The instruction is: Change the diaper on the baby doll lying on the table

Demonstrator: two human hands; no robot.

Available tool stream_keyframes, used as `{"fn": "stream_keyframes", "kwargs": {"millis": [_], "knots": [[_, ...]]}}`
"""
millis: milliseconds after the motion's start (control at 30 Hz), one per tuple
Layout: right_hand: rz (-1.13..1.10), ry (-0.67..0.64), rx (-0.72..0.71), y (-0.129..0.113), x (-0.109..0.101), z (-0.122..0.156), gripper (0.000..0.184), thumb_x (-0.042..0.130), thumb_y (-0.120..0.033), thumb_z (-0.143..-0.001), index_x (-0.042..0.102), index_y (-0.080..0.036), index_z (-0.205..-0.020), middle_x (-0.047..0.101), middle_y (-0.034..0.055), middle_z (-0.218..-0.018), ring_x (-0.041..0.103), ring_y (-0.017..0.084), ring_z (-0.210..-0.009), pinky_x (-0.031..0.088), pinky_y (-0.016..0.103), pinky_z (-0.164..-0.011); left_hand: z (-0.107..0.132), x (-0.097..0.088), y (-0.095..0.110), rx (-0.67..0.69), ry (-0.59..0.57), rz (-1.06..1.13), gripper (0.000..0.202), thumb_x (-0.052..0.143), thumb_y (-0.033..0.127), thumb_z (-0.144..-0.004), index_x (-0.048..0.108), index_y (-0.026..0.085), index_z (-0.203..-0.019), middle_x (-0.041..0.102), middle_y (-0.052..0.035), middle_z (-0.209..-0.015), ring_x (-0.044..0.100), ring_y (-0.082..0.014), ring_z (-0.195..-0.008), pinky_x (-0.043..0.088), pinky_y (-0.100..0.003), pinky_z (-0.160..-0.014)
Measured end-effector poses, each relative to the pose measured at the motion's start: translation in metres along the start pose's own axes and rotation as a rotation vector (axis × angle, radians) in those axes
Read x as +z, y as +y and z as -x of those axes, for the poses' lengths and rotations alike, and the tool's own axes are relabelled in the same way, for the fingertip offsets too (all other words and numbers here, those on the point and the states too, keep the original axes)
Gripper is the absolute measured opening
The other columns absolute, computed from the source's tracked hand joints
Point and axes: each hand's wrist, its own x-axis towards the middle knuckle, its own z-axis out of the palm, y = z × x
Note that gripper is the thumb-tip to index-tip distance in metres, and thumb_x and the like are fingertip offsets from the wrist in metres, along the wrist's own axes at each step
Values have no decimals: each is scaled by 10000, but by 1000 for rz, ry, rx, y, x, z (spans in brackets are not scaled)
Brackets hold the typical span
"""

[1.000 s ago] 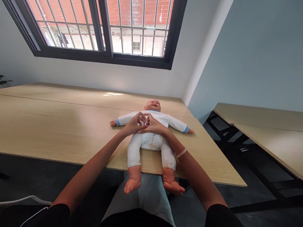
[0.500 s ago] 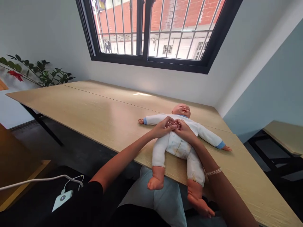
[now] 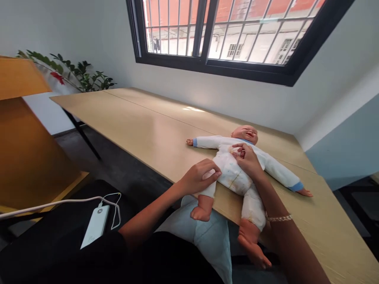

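A baby doll point(image 3: 233, 167) lies face up on the wooden table, wearing a stained white suit with blue cuffs, its arms spread and its feet past the front edge. My left hand point(image 3: 199, 177) is over the doll's hip and thigh on the left side of the view. Its fingers are curled, with thumb and fingertips close together; anything small between them is hidden. My right hand point(image 3: 248, 161) rests at the doll's chest, fingers bent, thumb and forefinger apart beside a beige patch on the suit.
The long wooden table point(image 3: 130, 122) runs along the wall under a barred window point(image 3: 204, 65). A white power bank point(image 3: 96, 225) with cables lies on a black seat at left. Beyond stand an orange-brown piece of furniture point(image 3: 32, 138) and a leafy plant point(image 3: 89, 81).
My hands, together at the doll's chest before, have come apart. The left moved down to the hip; the right stayed at the chest. The view has turned left.
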Motion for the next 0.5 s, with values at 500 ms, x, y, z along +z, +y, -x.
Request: {"fn": "stream_keyframes", "kwargs": {"millis": [500], "knots": [[27,-36,-10,-6,-2,0,172,596,-236,-766,669,-192,-915,578,32,-762,473,155,-608,417,302,-642,239,-80,39,-804,-628,-44,465,485,510,-912,415,182,-590,403,37,-553,409,-109,-564,351,-204,-565]]}}
